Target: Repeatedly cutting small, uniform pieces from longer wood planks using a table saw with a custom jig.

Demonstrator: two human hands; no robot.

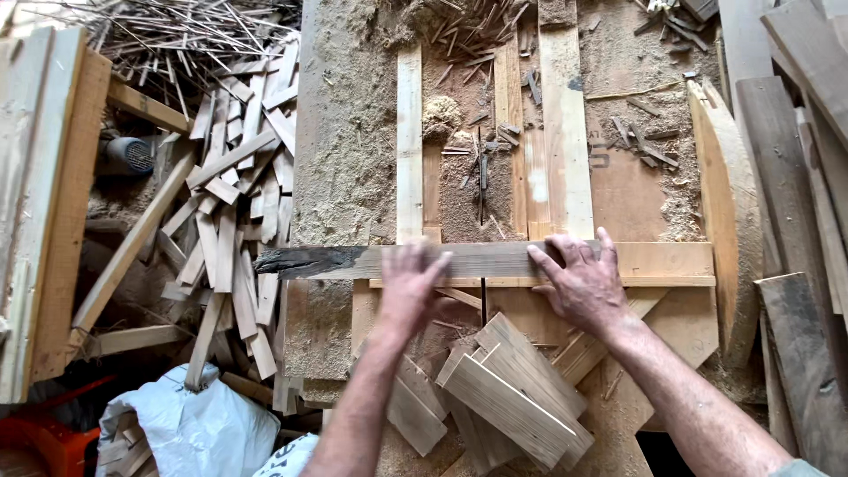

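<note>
On the sawdust-covered table [344, 177], my left hand [408, 287] and right hand [579, 283] press flat, fingers spread and gripping nothing, on a dark-ended plank [481, 261] lying crosswise; cut boards [503, 397] are stacked just below it.

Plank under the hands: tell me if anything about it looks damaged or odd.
The plank lies crosswise on the sawdust-covered table, with the left hand and right hand flat on it. Its left end is dark, ragged and looks rotten or charred, unlike the pale, clean rest.
</note>
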